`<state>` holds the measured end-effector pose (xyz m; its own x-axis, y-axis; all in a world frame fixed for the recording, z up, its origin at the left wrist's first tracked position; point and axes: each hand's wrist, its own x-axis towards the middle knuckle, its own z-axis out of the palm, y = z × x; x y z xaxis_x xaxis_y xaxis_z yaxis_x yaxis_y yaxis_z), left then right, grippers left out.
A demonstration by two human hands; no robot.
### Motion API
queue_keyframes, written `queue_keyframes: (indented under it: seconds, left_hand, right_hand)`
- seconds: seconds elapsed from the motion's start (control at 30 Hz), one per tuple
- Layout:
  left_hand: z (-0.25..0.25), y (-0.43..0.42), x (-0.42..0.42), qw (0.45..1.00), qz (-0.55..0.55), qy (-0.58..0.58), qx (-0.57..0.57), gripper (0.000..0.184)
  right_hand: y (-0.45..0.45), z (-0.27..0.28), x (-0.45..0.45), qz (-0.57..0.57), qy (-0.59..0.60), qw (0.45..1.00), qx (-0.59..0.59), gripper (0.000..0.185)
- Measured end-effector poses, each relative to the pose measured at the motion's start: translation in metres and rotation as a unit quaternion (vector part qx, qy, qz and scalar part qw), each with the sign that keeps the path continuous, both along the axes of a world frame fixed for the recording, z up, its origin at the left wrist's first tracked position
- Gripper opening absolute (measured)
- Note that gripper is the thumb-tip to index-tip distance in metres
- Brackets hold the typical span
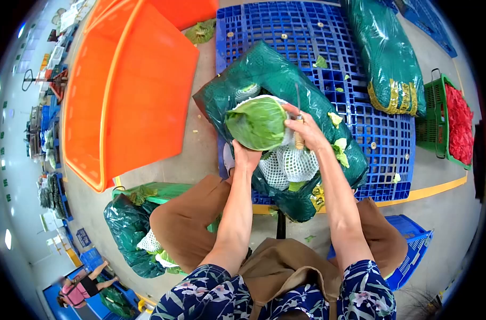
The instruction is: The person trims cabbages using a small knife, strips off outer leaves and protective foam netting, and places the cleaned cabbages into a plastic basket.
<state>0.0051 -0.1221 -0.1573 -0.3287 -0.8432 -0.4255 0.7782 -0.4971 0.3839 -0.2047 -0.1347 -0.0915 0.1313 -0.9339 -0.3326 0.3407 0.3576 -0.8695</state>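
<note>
Through the head view, I'm supporting the cabbage (256, 124) between both hands above the green bag (264, 60): the left hand (246, 156) is cupping its lower edge, while the right hand's (308, 131) fingers are grasping its right side and a wooden-handled tool (299, 141).

floor gap (201, 152) beside orange bin (152, 90), green bag (275, 66) (bulky) obstructing pallet (384, 160)

Orange tub (152, 101) left — green crate (431, 120) right, red material (458, 125) inside.
</note>
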Motion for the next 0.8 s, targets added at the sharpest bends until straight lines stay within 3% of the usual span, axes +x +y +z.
queue_keyframes:
  seconds: [0.03, 0.1, 0.17, 0.23, 0.43, 0.47, 0.57, 0.6, 0.7, 0.73, 0.8]
  left_hand:
    - [0.023, 0.006, 0.003, 0.999, -0.027, -0.009, -0.033, 0.061]
    - [0.049, 0.016, 0.008, 0.993, -0.081, -0.076, -0.045, 0.053]
    - [0.056, 0.031, 0.014, 0.972, -0.133, -0.194, 0.003, 0.043]
    - [0.054, 0.057, 0.013, 0.946, -0.172, -0.271, -0.036, 0.041]
    - [0.072, 0.123, 0.005, 0.963, -0.172, -0.198, 0.059, 0.060]
    - [0.073, 0.126, 0.006, 0.958, -0.177, -0.216, 0.061, 0.072]
    - [0.104, 0.124, 0.004, 0.889, -0.297, -0.348, -0.038, 0.086]
    - [0.099, 0.124, 0.001, 0.872, -0.303, -0.369, -0.111, 0.095]
    - [0.056, 0.128, -0.001, 0.802, -0.291, -0.454, -0.256, 0.095]
    - [0.053, 0.127, -0.002, 0.812, -0.298, -0.443, -0.235, 0.093]
    - [0.051, 0.129, -0.002, 0.834, -0.297, -0.431, -0.175, 0.089]
  right_hand:
    - [0.005, 0.016, -0.009, 0.032, 0.030, 0.999, -0.025, 0.058]
    - [0.026, 0.040, -0.012, -0.025, 0.085, 0.996, -0.022, 0.058]
    - [0.053, 0.053, -0.021, -0.026, 0.118, 0.992, -0.035, 0.058]
    - [0.087, 0.045, -0.025, -0.035, 0.105, 0.994, -0.026, 0.059]
    - [0.155, 0.023, -0.012, 0.028, 0.211, 0.975, -0.060, 0.062]
    - [0.159, 0.018, -0.015, 0.050, 0.238, 0.967, -0.077, 0.063]
    - [0.161, 0.025, -0.013, 0.079, 0.313, 0.943, -0.078, 0.068]
    - [0.157, 0.035, -0.006, 0.069, 0.304, 0.944, -0.111, 0.060]
    - [0.140, -0.005, -0.012, -0.003, 0.402, 0.873, -0.276, 0.044]
    - [0.131, -0.009, -0.010, -0.076, 0.392, 0.888, -0.229, 0.028]
    - [0.116, -0.013, -0.016, -0.133, 0.434, 0.885, -0.101, 0.018]
